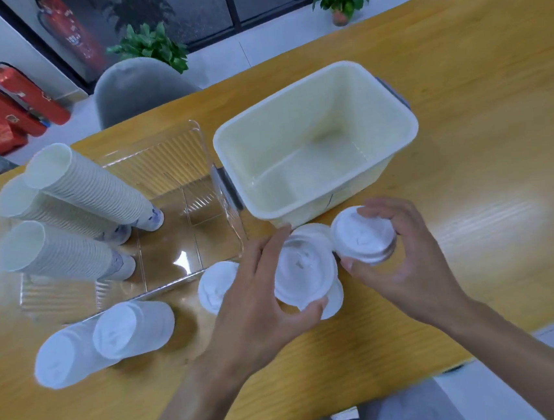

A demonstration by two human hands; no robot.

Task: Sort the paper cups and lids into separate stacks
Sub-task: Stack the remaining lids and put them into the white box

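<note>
Paper cup stacks [76, 209]: three, done, far left of left hand. Lid stacks [112, 337]: two, lying just left. Left hand [260, 299]: gripping lid pile [305, 268]. Right hand [398, 252]: holding short lid stack [362, 235]. Bin [316, 138] beyond: emptied. Remaining, likely: merging lids.

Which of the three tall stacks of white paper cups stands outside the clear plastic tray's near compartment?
I cannot settle that: all three stacks of white paper cups lean together at the clear ribbed plastic tray, bases partly hidden.
</note>
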